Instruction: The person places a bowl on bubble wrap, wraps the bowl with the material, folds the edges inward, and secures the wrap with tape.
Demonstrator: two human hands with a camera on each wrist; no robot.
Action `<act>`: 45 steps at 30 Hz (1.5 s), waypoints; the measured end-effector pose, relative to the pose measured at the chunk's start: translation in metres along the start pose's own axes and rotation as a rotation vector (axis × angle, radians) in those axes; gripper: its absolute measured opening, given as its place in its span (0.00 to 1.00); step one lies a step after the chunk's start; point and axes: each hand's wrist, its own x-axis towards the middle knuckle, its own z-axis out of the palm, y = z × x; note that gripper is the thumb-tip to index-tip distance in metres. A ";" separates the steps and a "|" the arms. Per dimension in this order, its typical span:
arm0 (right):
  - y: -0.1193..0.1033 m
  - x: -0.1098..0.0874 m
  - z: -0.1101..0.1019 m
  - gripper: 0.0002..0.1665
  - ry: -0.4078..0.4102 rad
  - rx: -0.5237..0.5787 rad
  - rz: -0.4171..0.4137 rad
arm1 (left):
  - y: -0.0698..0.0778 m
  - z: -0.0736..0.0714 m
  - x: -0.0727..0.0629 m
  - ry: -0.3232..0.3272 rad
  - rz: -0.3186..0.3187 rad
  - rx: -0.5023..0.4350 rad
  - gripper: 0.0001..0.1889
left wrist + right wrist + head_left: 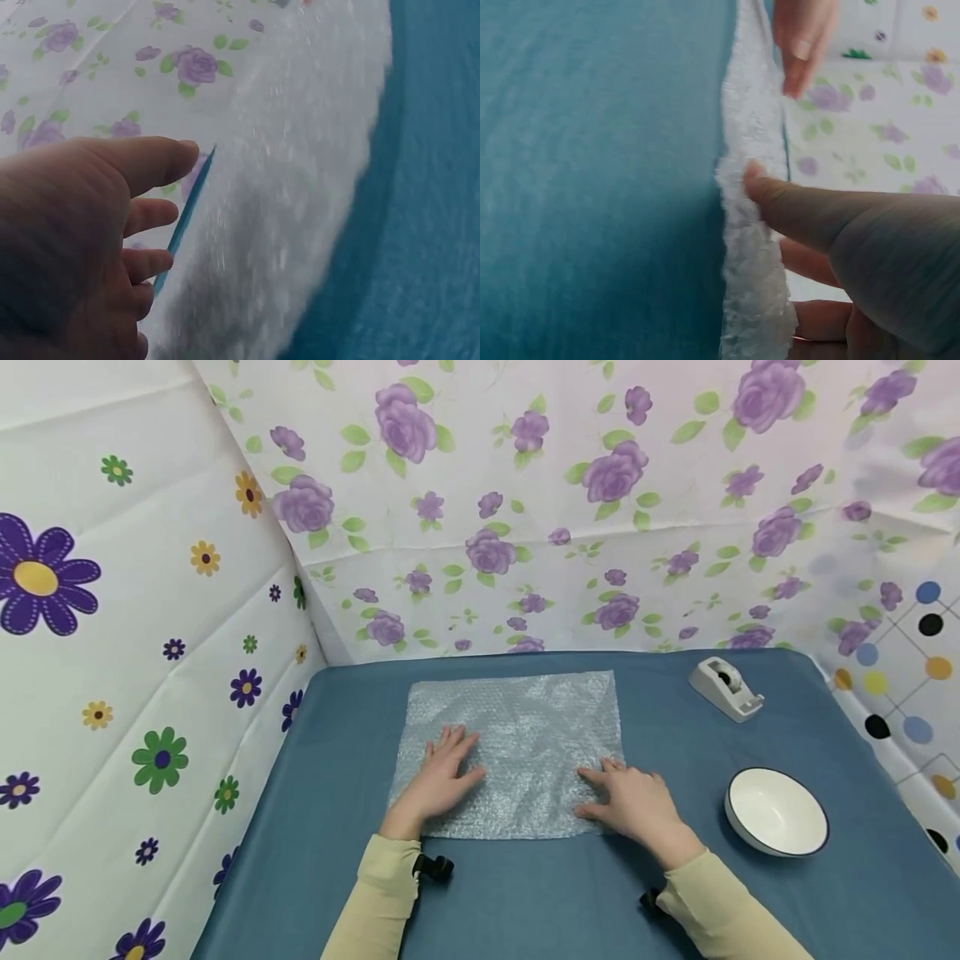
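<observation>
Left grip is loose and grasps nothing: the person's bare hand lies over the left part of a see-through, roughly rectangular sheet of bubble wrap, fingers pointing to the far side and thumb spread toward the right. How firmly it touches, I cannot tell from where I stand. Right grip is likewise unclenched, its fingers and thumb spread over the sheet close to the near right corner. Seen from the right wrist, the thumb reaches across the wrap while the ends of some other fingers are hidden behind it.

The sheet lies flat, a little wrinkled and shiny, on a table covered in plain blue cloth, left of the middle and toward the far edge. Pale yellow-green sleeves cover both forearms, and a small black device sits at the left wrist.

To the right of the right hand stands a round white bowl with a dark rim, upright and well apart from the wrap. Farther back on the right is a white plastic tape dispenser. A white curtain with purple roses hangs along the far side; a white sheet with bold daisies hangs on the left.
</observation>
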 end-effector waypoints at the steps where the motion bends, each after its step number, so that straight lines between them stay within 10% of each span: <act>1: 0.003 -0.001 -0.001 0.42 0.009 0.011 0.002 | -0.001 0.001 0.001 -0.001 -0.003 0.011 0.36; 24: 0.054 -0.013 0.001 0.56 0.065 0.200 0.042 | -0.011 0.013 0.003 -0.094 -0.028 0.084 0.48; 45: 0.056 -0.009 0.002 0.56 0.081 0.222 0.030 | -0.012 0.008 0.004 -0.094 -0.032 0.096 0.47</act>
